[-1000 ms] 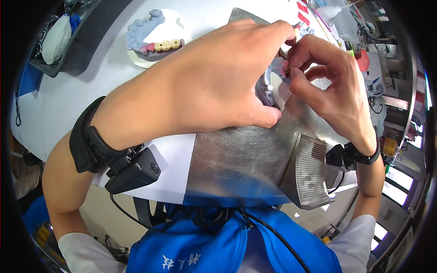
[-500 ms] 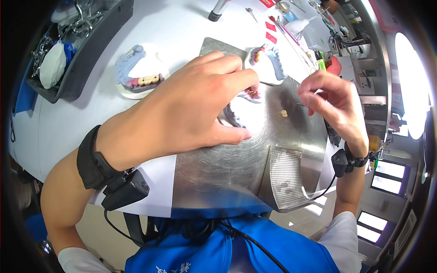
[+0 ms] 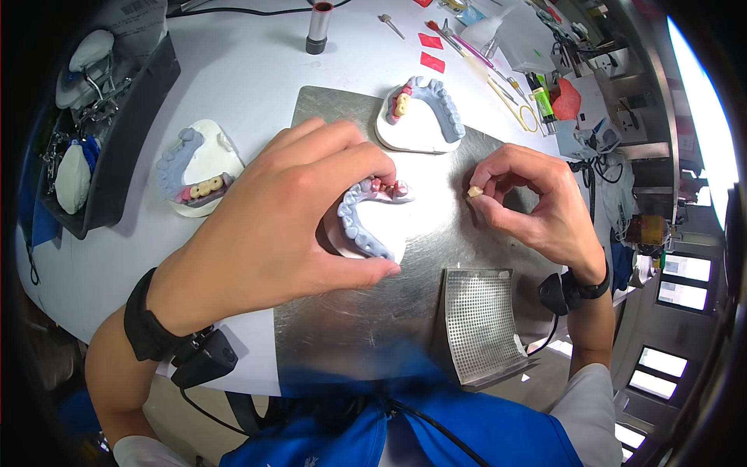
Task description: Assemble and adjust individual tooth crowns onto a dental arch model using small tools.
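Observation:
My left hand [image 3: 272, 210] arches over a dental model [image 3: 357, 230] and grips it, fingers at its far side and thumb at its near end. This model has a white base, a grey-blue tooth arch and a pink gum section with small metallic spots. To the right, my right hand [image 3: 537, 198] pinches a small cream dental crown [image 3: 474, 191] between thumb and index finger, apart from the model. Both hands are over a scratched metal plate [image 3: 350, 327].
A second dental model [image 3: 424, 142] stands at the plate's far edge, a third [image 3: 204, 159] on the white table to the left. A perforated metal tray [image 3: 481, 327] sits near right. Beyond are a dark bin [image 3: 128, 156], a small cylinder [image 3: 317, 31], red squares [image 3: 432, 62] and scissors [image 3: 529, 118].
The crown that lay on the metal plate is now pinched in my right hand, which has moved toward it. My left hand stays on the model; the whole view has shifted.

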### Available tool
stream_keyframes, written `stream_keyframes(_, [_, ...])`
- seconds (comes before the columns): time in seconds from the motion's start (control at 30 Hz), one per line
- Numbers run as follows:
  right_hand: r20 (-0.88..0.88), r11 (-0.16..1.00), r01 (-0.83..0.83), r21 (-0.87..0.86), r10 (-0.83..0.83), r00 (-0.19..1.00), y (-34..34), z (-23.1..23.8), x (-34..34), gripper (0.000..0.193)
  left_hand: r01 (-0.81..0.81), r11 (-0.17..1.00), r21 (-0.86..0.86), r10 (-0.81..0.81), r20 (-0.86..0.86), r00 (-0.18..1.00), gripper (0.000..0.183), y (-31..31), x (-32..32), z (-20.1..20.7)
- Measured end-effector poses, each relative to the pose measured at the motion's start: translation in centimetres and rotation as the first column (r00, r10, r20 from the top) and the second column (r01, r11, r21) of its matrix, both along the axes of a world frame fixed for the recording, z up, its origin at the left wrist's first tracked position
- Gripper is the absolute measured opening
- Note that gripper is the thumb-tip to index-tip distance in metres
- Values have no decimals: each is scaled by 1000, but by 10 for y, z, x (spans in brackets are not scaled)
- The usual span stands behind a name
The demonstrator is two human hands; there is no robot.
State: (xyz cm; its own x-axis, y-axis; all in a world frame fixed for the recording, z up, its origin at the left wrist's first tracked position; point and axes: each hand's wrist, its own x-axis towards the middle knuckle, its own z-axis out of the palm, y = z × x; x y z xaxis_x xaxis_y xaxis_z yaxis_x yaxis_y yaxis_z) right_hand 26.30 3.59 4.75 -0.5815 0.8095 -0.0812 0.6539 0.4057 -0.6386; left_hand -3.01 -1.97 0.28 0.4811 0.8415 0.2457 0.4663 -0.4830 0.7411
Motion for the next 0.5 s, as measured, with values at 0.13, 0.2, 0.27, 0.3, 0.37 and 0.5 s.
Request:
stream_keyframes(0.13, [-108, 992, -68, -106, 56, 993, 9, 12, -4, 12, 2, 1000, -1, -2, 34, 999, 52, -8, 6, -4])
stream_keyframes(0.2, [-217, 994, -84, -72, 67, 974, 10, 23, -9, 13, 14, 1000, 5, -14, 52, 999, 53, -9, 11, -6])
stream_keyframes(0.27, [-281, 975, -92, -200, 33, 959, 2, 17, -23, 19, 4, 999, 35, -4, 21, 1000, 57, -10, 11, -7])
stream_keyframes(0.3, [-260, 978, -119, -174, 71, 963, -1, 10, -30, 19, 6, 999, 46, -7, 34, 999, 59, -9, 10, -10])
stream_keyframes(0.37, [-254, 980, -169, -106, 137, 957, -2, -1, -38, 18, 11, 998, 58, -12, 22, 1000, 62, -8, 9, -12])
stream_keyframes(0.5, [-314, 979, -144, -148, 91, 945, -6, -8, -48, 20, -25, 995, 99, 15, 100, 995, 74, -9, 13, -19])
